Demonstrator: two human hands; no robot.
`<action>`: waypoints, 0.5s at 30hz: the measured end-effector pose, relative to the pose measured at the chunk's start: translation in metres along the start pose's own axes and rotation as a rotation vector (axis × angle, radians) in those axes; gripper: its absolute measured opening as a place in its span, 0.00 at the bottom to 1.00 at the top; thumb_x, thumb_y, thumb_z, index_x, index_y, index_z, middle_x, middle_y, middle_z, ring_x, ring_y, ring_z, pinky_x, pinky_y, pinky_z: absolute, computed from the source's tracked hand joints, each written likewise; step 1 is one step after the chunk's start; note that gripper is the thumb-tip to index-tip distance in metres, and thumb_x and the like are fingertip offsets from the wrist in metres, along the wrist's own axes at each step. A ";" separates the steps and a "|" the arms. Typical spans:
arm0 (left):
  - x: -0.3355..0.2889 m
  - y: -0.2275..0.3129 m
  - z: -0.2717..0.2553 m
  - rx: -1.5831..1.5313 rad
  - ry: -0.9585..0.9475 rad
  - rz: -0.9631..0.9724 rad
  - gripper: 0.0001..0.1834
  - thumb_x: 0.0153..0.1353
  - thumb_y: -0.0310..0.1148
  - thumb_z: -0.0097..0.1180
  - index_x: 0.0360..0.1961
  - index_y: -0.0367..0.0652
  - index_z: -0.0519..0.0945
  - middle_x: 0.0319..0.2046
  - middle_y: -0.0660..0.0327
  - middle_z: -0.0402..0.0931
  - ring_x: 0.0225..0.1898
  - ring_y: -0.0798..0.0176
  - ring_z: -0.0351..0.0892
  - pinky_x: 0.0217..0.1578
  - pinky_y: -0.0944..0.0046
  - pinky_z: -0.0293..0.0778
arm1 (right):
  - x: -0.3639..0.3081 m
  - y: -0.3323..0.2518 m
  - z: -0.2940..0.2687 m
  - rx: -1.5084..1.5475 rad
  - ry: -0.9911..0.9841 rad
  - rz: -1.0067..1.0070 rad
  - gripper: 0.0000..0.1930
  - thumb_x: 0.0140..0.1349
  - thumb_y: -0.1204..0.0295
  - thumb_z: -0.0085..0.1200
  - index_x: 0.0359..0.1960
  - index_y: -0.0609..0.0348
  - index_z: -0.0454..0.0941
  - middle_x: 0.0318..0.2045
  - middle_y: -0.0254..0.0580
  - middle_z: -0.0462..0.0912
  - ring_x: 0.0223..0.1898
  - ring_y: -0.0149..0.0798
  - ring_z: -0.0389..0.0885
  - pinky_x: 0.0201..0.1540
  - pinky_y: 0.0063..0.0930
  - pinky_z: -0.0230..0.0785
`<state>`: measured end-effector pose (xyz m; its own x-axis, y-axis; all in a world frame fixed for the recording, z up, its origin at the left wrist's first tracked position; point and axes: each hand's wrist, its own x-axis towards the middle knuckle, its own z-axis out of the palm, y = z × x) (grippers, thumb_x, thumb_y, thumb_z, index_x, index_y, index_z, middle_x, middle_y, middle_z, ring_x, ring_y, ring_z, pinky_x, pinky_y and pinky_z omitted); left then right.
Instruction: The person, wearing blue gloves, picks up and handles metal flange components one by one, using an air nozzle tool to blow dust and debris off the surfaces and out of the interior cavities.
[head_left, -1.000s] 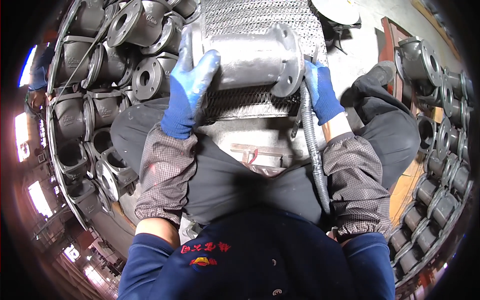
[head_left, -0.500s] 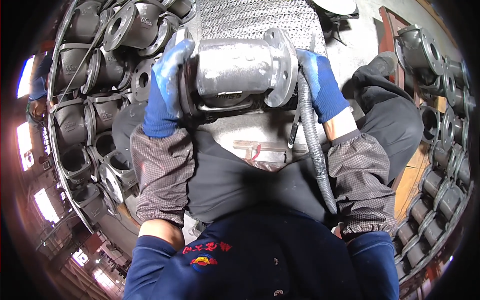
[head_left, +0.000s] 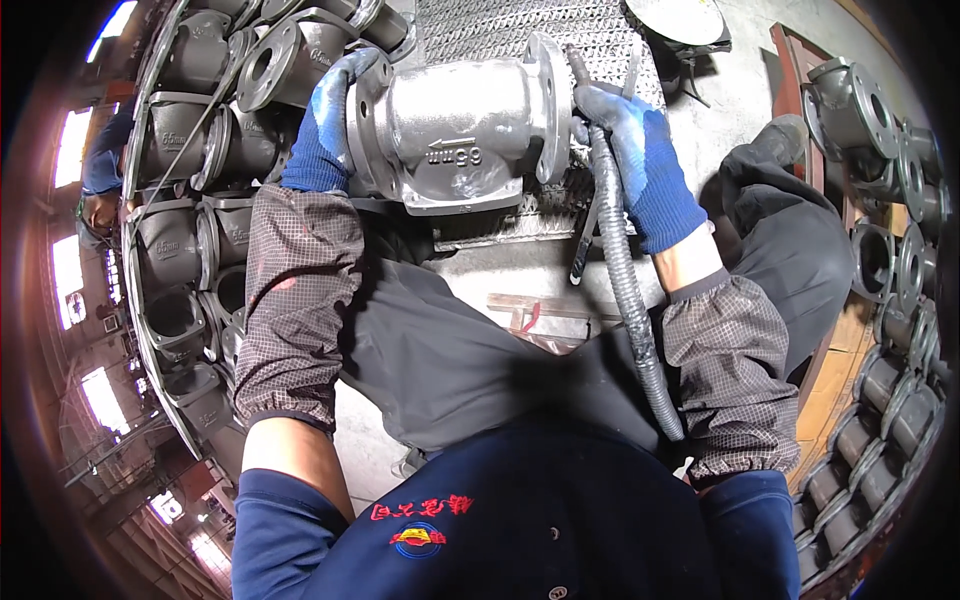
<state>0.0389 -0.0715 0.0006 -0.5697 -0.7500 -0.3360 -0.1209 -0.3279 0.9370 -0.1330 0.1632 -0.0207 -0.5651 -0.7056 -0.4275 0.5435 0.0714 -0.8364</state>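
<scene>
A grey cast-metal valve body (head_left: 465, 120) with round flanges at both ends lies sideways in front of me, on a ridged metal mesh surface. Its raised lettering and arrow face me. My left hand (head_left: 338, 115), in a blue glove, is closed round the rim of the left flange. By the right flange, my gloved right hand (head_left: 630, 125) is closed on the upper end of a grey corrugated hose (head_left: 625, 270). A dark narrow tip (head_left: 577, 66) sticks out above that hand. The hose runs down toward my lap; the fingers' far side is hidden.
More valve bodies (head_left: 170, 240) are stacked at the left, and several others (head_left: 880, 390) at the right. The mesh surface (head_left: 470, 30) extends behind the work. A round white-topped stool (head_left: 680, 18) stands at the far right. Another person (head_left: 105, 165) is at the far left.
The valve body has been turned, bringing its lettering and flat side toward me. My left hand has shifted up on the left flange. The tip above my right hand now shows.
</scene>
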 end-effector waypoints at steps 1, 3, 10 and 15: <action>0.002 -0.001 -0.005 0.004 0.002 0.006 0.17 0.63 0.40 0.45 0.45 0.41 0.74 0.42 0.58 0.75 0.43 0.60 0.75 0.45 0.60 0.74 | 0.003 0.007 -0.003 0.004 -0.005 -0.004 0.09 0.55 0.70 0.50 0.26 0.66 0.76 0.20 0.37 0.75 0.19 0.30 0.73 0.20 0.23 0.64; 0.008 -0.010 -0.019 -0.034 0.032 0.069 0.21 0.66 0.41 0.40 0.53 0.39 0.70 0.49 0.54 0.72 0.50 0.55 0.73 0.52 0.55 0.72 | 0.005 0.018 -0.001 -0.113 -0.082 -0.193 0.11 0.56 0.71 0.51 0.35 0.70 0.74 0.24 0.41 0.76 0.21 0.30 0.76 0.22 0.21 0.67; 0.037 -0.026 -0.065 -0.274 -0.174 -0.022 0.16 0.64 0.38 0.45 0.47 0.40 0.74 0.44 0.56 0.76 0.45 0.57 0.76 0.48 0.56 0.73 | -0.001 0.017 0.010 0.086 -0.040 0.007 0.18 0.56 0.75 0.52 0.48 0.73 0.71 0.36 0.48 0.78 0.29 0.31 0.79 0.31 0.20 0.74; 0.051 -0.040 -0.080 -0.650 -0.742 -0.032 0.23 0.64 0.42 0.47 0.54 0.37 0.68 0.51 0.53 0.71 0.50 0.54 0.72 0.52 0.52 0.71 | -0.003 0.013 0.010 0.014 -0.033 -0.052 0.21 0.58 0.73 0.53 0.51 0.72 0.69 0.34 0.44 0.78 0.28 0.30 0.78 0.28 0.17 0.72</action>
<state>0.0793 -0.1427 -0.0621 -0.9663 -0.2573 -0.0063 0.1983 -0.7600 0.6189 -0.1183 0.1589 -0.0265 -0.5726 -0.7307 -0.3717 0.5227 0.0239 -0.8522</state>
